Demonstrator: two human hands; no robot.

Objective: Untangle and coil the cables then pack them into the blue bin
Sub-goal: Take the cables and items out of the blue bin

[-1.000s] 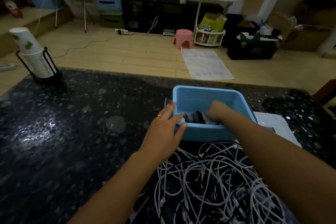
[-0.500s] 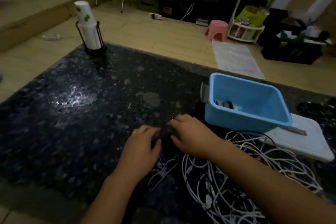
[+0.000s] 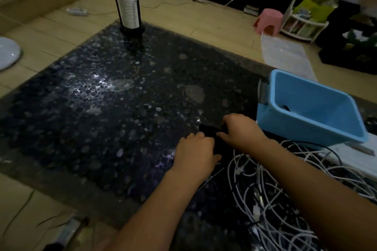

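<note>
A blue bin (image 3: 302, 128) stands at the right of the dark speckled table (image 3: 102, 108), with a coiled dark cable (image 3: 285, 107) partly showing inside. A big tangle of white cables (image 3: 265, 189) lies in front of it, near me. Left of the bin, both hands meet over a small black cable bundle (image 3: 208, 129). My right hand (image 3: 238, 128) has its fingers curled on the bundle's right end. My left hand (image 3: 195, 153) curls over its near side; its fingertips are hidden.
A black stand with a stack of paper cups (image 3: 128, 4) sits at the table's far corner. A white flat lid (image 3: 355, 157) lies under and beside the bin. Beyond the table are a pink stool (image 3: 269, 20) and a white mat (image 3: 285, 55) on the floor.
My right hand came out of the bin and my left hand left its wall. Both moved left to a black bundle on the table. The view swung left and down.
</note>
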